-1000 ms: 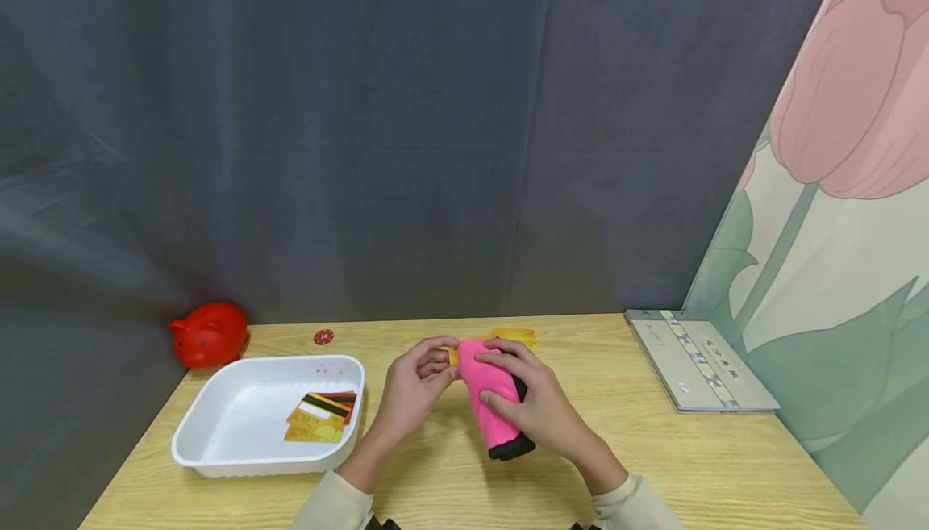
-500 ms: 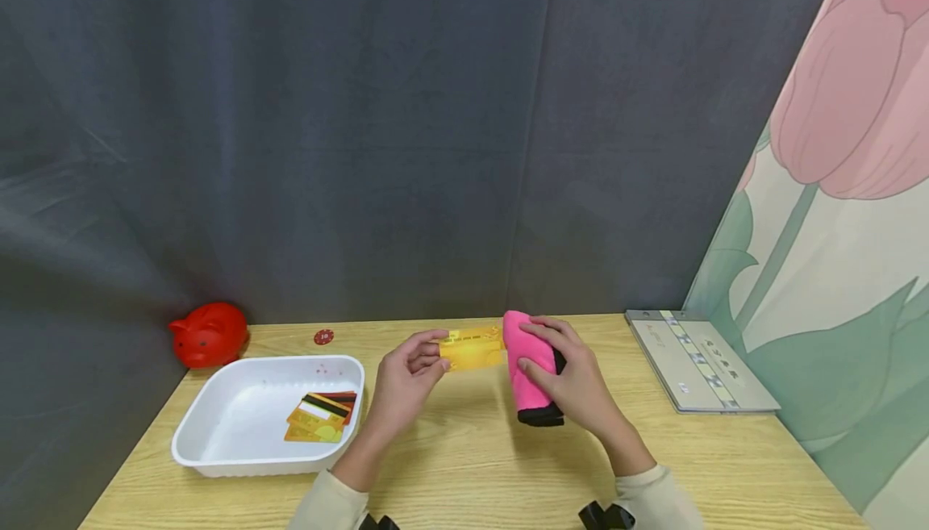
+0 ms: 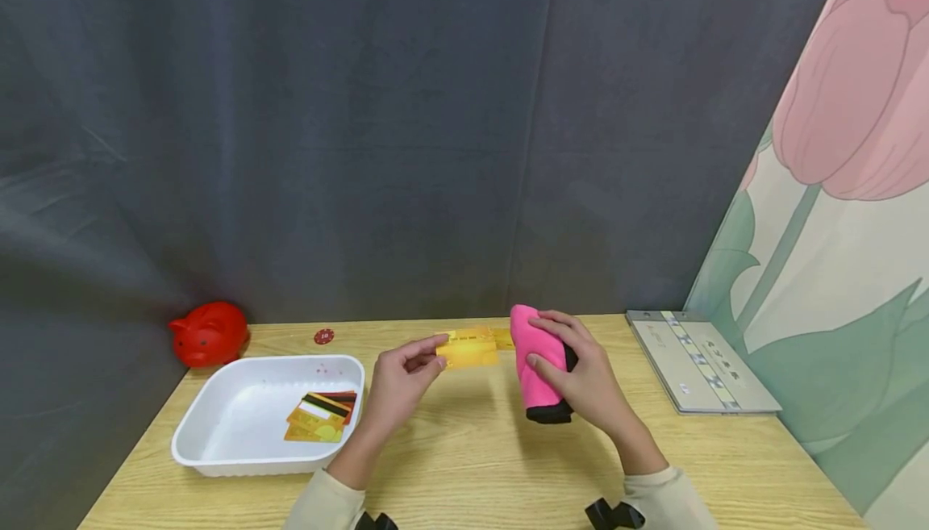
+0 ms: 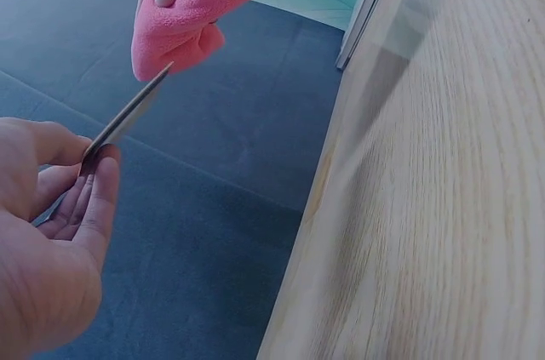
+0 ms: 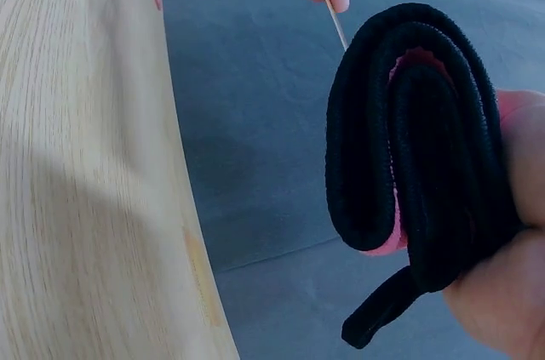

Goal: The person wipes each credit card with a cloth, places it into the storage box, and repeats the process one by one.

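Note:
My left hand (image 3: 401, 385) pinches a gold bank card (image 3: 468, 350) by its left edge, between thumb and fingers, above the table. In the left wrist view the card (image 4: 128, 115) appears nearly edge-on. A folded pink towel (image 3: 535, 365) with black trim is in the grip of my right hand (image 3: 584, 373), to the right of the card. From the right wrist, the towel's black end (image 5: 443, 156) shows several folded layers and a small loop (image 5: 379, 313). Behind the held card, part of another yellow card (image 3: 504, 340) lies on the table.
At left stands a white tray (image 3: 190, 433) with several gold and red cards (image 3: 319, 417). Behind it are a red piggy bank (image 3: 210, 335) and a red chip (image 3: 323, 336). A grey binder (image 3: 700, 360) lies at the right. A dark curtain (image 3: 435, 151) hangs behind the table.
My right hand has moved right and away from my left hand with the towel, uncovering the gold card. The left hand has shifted slightly left, still pinching the card.

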The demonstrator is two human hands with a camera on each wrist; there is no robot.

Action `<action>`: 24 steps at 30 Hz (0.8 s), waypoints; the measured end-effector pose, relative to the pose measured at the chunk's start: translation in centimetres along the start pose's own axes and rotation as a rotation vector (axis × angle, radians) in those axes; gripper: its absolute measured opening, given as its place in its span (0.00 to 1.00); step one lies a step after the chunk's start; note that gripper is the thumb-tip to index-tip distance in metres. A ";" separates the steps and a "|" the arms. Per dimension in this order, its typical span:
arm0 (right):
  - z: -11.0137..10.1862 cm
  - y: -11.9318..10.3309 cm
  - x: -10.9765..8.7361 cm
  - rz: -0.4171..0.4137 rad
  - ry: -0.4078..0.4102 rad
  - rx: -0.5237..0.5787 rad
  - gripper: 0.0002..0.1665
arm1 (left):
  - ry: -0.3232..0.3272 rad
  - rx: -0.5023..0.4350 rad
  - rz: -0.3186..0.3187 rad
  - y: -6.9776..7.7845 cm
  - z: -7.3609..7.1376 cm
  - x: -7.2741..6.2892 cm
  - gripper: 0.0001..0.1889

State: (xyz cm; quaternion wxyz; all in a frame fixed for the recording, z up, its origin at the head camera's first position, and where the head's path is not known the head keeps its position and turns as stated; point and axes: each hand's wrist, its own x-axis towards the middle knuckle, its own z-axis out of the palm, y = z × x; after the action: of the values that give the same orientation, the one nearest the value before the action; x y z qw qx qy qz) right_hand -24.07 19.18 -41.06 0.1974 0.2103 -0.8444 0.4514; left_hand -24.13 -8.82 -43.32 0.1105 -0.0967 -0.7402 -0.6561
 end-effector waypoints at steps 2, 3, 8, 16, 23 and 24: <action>-0.1 -0.1 0.0 0.002 -0.002 0.009 0.28 | -0.002 0.003 0.001 0.0 0.0 -0.1 0.14; -0.1 -0.1 -0.1 0.003 -0.002 0.012 0.28 | -0.003 0.003 0.006 0.1 0.0 -0.1 0.14; -0.3 -0.1 -0.1 0.013 -0.001 0.014 0.28 | 0.004 -0.038 0.023 0.2 -0.1 -0.1 0.14; -0.5 0.0 0.0 0.019 -0.003 0.017 0.28 | 0.044 0.001 0.002 0.1 -0.2 0.1 0.16; -0.6 0.0 0.0 0.013 -0.002 0.011 0.29 | 0.058 -0.014 -0.021 0.2 -0.4 0.1 0.09; -0.6 0.0 0.0 0.012 -0.002 0.012 0.29 | 0.064 -0.022 -0.025 0.2 -0.4 0.1 0.08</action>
State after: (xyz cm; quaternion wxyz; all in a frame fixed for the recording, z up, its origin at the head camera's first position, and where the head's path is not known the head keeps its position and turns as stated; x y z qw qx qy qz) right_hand -23.97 19.64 -40.74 0.1925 0.2067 -0.8432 0.4575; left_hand -24.18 -9.17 -43.05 0.1249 -0.0673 -0.7303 -0.6683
